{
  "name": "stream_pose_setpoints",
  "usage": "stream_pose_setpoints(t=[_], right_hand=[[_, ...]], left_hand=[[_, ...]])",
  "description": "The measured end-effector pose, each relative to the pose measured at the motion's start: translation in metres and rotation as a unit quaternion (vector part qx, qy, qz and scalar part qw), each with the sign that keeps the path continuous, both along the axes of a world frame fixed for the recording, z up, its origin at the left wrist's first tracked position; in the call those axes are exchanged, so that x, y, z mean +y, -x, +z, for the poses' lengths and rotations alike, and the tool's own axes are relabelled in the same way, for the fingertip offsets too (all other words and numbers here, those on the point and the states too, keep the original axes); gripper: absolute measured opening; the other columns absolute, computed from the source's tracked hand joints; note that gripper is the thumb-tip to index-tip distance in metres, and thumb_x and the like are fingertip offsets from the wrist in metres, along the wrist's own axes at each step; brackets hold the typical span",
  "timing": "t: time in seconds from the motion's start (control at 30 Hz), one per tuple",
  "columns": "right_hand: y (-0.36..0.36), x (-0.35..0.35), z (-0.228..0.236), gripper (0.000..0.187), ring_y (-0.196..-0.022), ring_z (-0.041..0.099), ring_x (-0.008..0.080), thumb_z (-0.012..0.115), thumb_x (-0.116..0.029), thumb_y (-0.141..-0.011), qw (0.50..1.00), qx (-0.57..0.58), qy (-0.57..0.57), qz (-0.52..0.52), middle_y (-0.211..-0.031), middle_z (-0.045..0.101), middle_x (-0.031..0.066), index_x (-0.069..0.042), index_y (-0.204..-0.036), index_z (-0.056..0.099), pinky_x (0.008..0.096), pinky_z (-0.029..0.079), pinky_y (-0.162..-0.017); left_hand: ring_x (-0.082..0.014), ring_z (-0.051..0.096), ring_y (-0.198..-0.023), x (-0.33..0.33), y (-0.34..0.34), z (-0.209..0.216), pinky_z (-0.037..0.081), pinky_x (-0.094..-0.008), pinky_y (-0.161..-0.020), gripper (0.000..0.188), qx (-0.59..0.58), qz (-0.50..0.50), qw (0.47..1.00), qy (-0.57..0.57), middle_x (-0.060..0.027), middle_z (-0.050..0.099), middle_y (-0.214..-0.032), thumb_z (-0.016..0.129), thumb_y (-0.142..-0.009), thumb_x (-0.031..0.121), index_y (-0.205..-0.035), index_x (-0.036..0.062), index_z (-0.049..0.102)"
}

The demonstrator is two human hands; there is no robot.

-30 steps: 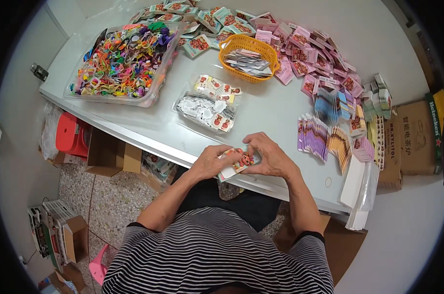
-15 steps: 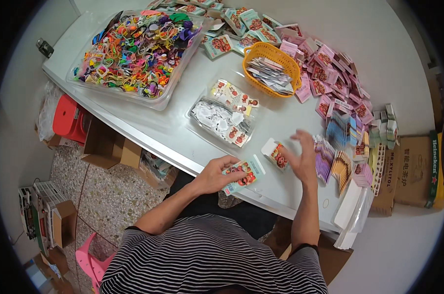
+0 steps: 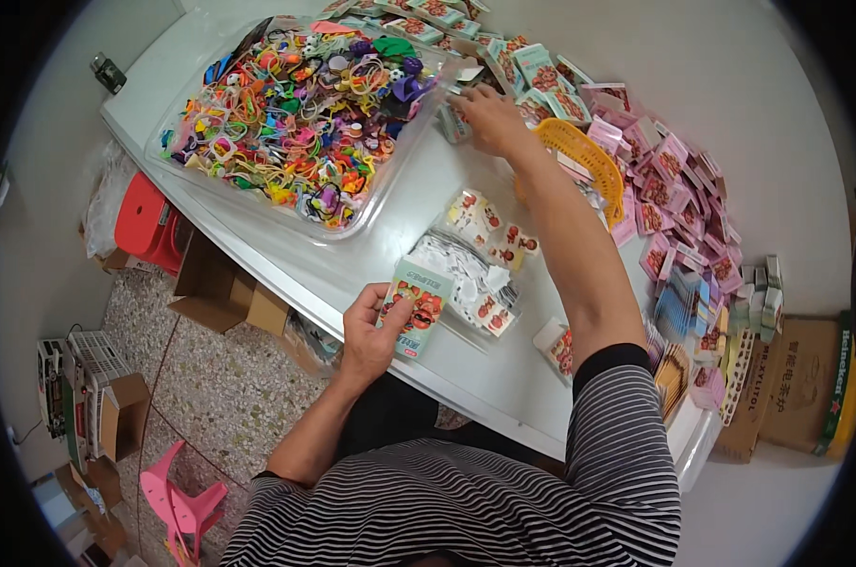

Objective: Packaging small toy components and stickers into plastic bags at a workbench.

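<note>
My left hand (image 3: 369, 331) grips a flat green card box (image 3: 416, 312) with red cartoon figures on its front, held upright over the table's front edge. Its thumb presses on the printed face. At the far side, my right hand (image 3: 489, 115) is stretched out to the edge of a heap of similar boxes, fingers bent over a small green box (image 3: 454, 125) that they partly hide. Under my right forearm lies another small box (image 3: 554, 350) with its white flap raised. Between the arms stands a clear tray (image 3: 461, 326) of black-and-white slips and picture cards.
A large clear tub (image 3: 352, 227) full of colourful hair ties and trinkets stands at the left. Behind my forearm is a yellow basket (image 3: 593, 156) of packets. Pink boxes (image 3: 669, 189) are heaped at the right, with fanned card stacks (image 3: 678, 302) and brown cartons (image 3: 801, 378) beyond.
My right hand has left the small flap-top box and reached far forward to the green heap. My left hand has turned its green box upright. The whole view has shifted slightly.
</note>
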State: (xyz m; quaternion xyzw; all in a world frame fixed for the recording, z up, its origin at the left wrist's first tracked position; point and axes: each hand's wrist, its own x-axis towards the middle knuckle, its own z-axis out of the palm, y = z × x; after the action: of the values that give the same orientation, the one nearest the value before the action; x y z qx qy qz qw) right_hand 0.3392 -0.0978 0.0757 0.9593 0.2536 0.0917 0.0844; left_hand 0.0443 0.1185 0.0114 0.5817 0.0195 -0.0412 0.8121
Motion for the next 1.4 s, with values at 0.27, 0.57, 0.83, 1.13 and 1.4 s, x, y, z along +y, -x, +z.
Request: stream_pose_setpoints(t=[0.27,0.57,0.83,1.13,1.4], right_hand=[[0.000,-0.002,0.036,0.061,-0.115,0.064,0.0263,0.077,-0.025,-0.083,0.869,0.435,-0.227,0.060,-0.126,0.067,0.0127,-0.010,-0.139,0.057,0.0361,0.050,-0.098],[-0.093,-0.033,0.027,0.062,-0.123,0.059,0.0336,0.077,-0.028,-0.084,0.968,-0.142,-0.198,-0.059,-0.137,0.058,0.0166,-0.010,-0.139,0.054,0.0444,0.051,-0.099],[-0.158,-0.020,-0.009,0.051,-0.116,0.061,0.0408,0.071,-0.037,-0.086,0.983,-0.061,-0.111,-0.130,-0.127,0.061,0.0202,-0.017,-0.132,0.059,0.0515,0.053,-0.096],[-0.093,-0.068,0.044,0.036,-0.089,0.069,0.0403,0.073,-0.024,-0.083,0.937,-0.090,-0.333,-0.057,-0.102,0.072,0.0166,-0.004,-0.112,0.067,0.0452,0.056,-0.080],[0.039,-0.050,0.063,0.052,-0.094,0.069,0.0167,0.074,-0.040,-0.091,0.628,0.424,-0.638,-0.139,-0.109,0.069,0.0109,0.000,-0.122,0.061,0.0338,0.059,-0.085]], left_hand=[[-0.0085,0.066,-0.081,0.023,-0.009,-0.022,0.054,-0.0235,-0.075,0.019,-0.042,0.065,0.996,-0.038,-0.0073,0.071,-0.097,0.063,-0.099,0.010,-0.113,-0.0027,0.059],[-0.0131,0.068,-0.089,0.020,-0.011,-0.018,0.055,-0.0269,-0.081,0.027,-0.031,0.020,0.999,-0.017,-0.0133,0.072,-0.102,0.070,-0.093,0.001,-0.115,-0.0065,0.055],[-0.0134,0.068,-0.091,0.020,-0.010,-0.023,0.054,-0.0283,-0.084,0.030,-0.019,0.016,1.000,-0.019,-0.0135,0.072,-0.102,0.072,-0.092,0.003,-0.115,-0.0063,0.055],[-0.0132,0.068,-0.089,0.021,-0.009,-0.026,0.055,-0.0273,-0.081,0.029,-0.041,0.016,0.999,-0.005,-0.0135,0.072,-0.100,0.071,-0.092,0.002,-0.115,-0.0066,0.055],[-0.0112,0.069,-0.086,0.026,-0.007,-0.027,0.056,-0.0252,-0.077,0.025,-0.036,0.055,0.998,0.000,-0.0121,0.072,-0.101,0.067,-0.094,0.003,-0.115,-0.0064,0.056]])
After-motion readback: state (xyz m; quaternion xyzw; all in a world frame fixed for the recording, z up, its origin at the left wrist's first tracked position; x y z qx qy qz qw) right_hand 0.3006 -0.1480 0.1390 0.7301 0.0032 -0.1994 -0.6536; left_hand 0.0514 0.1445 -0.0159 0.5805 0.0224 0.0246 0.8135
